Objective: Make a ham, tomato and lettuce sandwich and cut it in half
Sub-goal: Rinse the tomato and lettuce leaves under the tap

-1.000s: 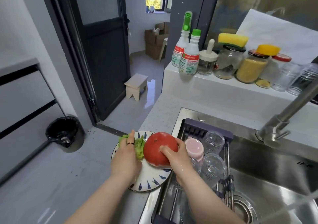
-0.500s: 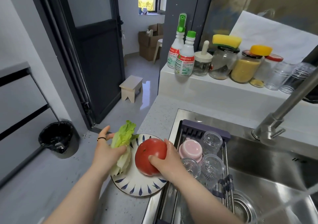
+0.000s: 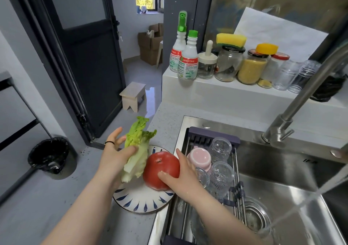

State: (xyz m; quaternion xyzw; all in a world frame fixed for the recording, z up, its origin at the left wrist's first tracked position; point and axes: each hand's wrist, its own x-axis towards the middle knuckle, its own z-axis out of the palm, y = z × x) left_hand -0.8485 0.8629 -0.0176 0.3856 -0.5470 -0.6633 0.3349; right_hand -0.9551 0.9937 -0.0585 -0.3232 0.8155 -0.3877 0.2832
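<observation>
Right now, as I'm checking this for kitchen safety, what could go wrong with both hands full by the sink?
The tomato looks wet and the right hand grips it from one side; it could slip onto the glasses in the rack. The plate sits near the edge of the counter, so a bump from the left hand, holding the lettuce, might knock it off. Water runs from the tap, likely to splash.

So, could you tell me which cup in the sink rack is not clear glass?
The pink cup beside the right hand holding the red tomato; the other cups are clear glass.
</observation>
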